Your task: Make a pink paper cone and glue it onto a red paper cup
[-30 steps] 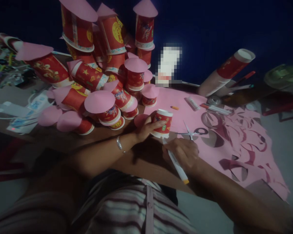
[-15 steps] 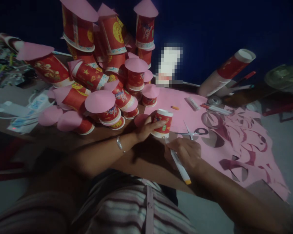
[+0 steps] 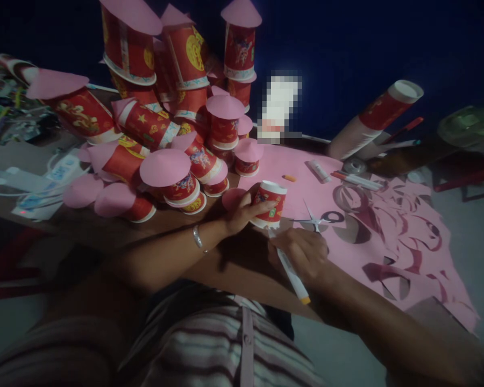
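A red paper cup (image 3: 272, 203) with a white rim is held tilted by my left hand (image 3: 244, 212), the fingers wrapped round its side. My right hand (image 3: 300, 250) is closed on a white marker (image 3: 292, 277) with an orange end. The marker's tip meets the cup's lower white edge. Just right of the cup, open scissors (image 3: 315, 221) lie on pink paper (image 3: 290, 161). A pink paper disc (image 3: 233, 199) shows partly behind my left hand.
Many red cups with pink cone tops (image 3: 165, 169) stand and lean at the left and back. Cut pink scraps (image 3: 415, 226), a glue stick (image 3: 318, 172) and a cup stack (image 3: 391, 107) are at the right. A power strip (image 3: 52, 188) lies left.
My right hand and the marker have shifted slightly left along the cup's lower edge. The cup in my left hand has barely moved.
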Available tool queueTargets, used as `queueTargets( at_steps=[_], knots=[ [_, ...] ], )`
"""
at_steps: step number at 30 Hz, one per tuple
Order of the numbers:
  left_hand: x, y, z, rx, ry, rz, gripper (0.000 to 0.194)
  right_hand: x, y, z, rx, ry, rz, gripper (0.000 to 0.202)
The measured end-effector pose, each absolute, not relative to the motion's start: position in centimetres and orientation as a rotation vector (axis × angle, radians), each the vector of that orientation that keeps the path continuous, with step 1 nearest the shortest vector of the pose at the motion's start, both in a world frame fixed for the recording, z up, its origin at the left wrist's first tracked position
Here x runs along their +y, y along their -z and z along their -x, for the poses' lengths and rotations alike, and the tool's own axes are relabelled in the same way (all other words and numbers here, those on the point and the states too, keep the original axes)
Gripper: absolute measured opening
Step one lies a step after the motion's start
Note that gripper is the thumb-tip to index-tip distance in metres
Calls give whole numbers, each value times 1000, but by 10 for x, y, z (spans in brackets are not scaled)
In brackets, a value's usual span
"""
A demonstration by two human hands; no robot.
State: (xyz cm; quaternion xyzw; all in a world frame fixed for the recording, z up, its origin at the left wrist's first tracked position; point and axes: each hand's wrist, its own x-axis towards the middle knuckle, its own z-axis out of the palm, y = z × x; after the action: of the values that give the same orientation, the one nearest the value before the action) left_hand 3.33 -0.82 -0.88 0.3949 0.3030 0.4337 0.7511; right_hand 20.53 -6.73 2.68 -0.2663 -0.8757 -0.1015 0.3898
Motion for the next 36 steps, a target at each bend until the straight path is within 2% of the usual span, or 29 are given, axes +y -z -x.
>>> queueTargets(
  at_steps=[13, 23, 26, 30, 36],
  knots=[
    [-10, 5, -33, 689, -923, -903, 46, -67, -25, -206, -2243, 256, 620, 10],
    [-6, 3, -34, 651, -958, -745, 47, -66, -23, -209, -2158, 229, 567, 13],
    [-6, 1, -33, 622, -972, -712, 46, -65, -21, -213, -2141, 216, 598, 19],
    [-6, 4, -34, 562, -1015, -676, 41, -62, -17, -218, -2184, 198, 673, 26],
    [-5, 7, -34, 529, -1038, -725, 31, -62, -16, -218, -2239, 241, 642, 27]
  ],
)
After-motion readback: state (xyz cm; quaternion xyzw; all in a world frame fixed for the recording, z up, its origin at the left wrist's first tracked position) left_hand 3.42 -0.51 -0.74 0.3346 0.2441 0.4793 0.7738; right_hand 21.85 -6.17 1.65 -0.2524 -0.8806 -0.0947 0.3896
